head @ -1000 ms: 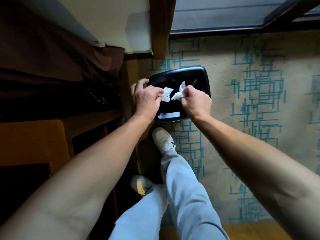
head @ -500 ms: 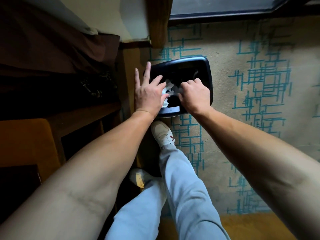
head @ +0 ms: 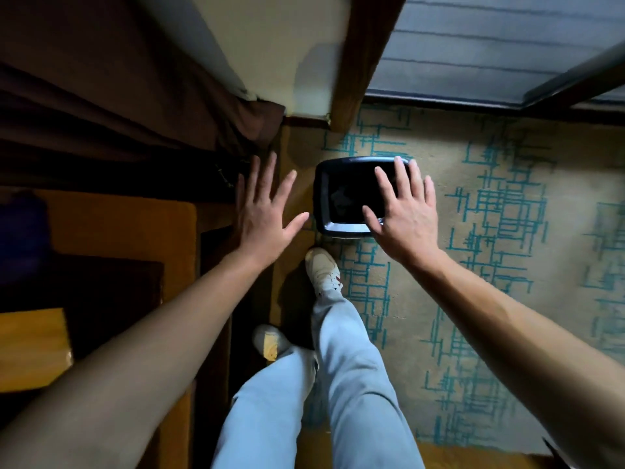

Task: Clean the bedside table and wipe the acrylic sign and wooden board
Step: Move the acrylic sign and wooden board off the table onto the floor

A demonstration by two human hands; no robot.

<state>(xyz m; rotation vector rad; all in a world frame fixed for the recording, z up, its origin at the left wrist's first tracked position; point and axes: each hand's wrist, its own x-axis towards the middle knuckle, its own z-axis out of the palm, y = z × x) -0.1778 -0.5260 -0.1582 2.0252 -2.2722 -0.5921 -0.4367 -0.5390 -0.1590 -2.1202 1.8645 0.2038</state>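
The step in hand looks like the discarding of waste into the black rectangular plastic wastebasket [head: 351,194] on the beige carpet with teal line pattern [head: 490,252]. To do it well, check that nothing has landed on the carpet beside the wastebasket, then turn to the furniture with a fresh wipe. The left hand [head: 267,211] hangs just left of the wastebasket, fingers spread wide and straight, holding nothing and touching nothing that I can see. The right hand [head: 406,211] is equally flat and splayed, empty, over the wastebasket's right rim. The orange-brown wooden bedside table [head: 115,228] lies left of the wastebasket; the acrylic sign and wooden board cannot be made out.
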